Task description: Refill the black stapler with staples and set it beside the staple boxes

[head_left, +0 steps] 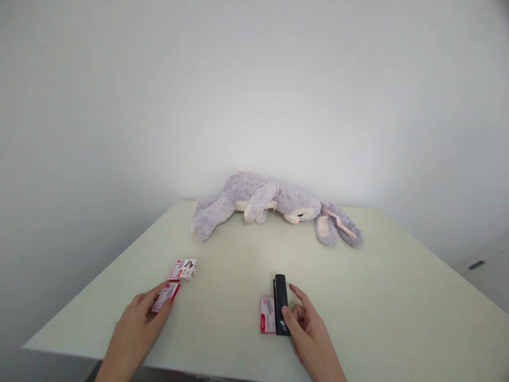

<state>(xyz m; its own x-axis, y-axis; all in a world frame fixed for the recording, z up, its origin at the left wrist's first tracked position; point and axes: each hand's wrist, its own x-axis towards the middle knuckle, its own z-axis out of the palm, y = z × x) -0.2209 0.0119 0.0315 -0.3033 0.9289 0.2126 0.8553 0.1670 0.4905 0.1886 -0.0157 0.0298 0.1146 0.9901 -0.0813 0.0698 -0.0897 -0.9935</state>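
The left hand [137, 321] grips the nearer red-and-white box [165, 297] on the left of the bench [222, 265], thumb along one side and fingers along the other, a hold that leaves most of the printed top exposed. A farther box [183, 269] lies just beyond it, nearly in line.

The right hand [312, 329] seems to pinch the black stapler [280, 300] — thumb over its top, the other fingers curled at its right side, the index finger held clear. The stapler lies lengthwise away from the person, probably because that suits a hand coming from the near edge. A third box [268, 315] sits flat along its left side. The plush rabbit [254, 193] lies on its side by the wall [278, 90], perhaps to leave the front free for the hands.

The stapler's underside is hidden, as is whatever the boxes contain. Their small print is too blurred to read, and whether the two left boxes touch cannot be told. The frame cuts off both forearms.
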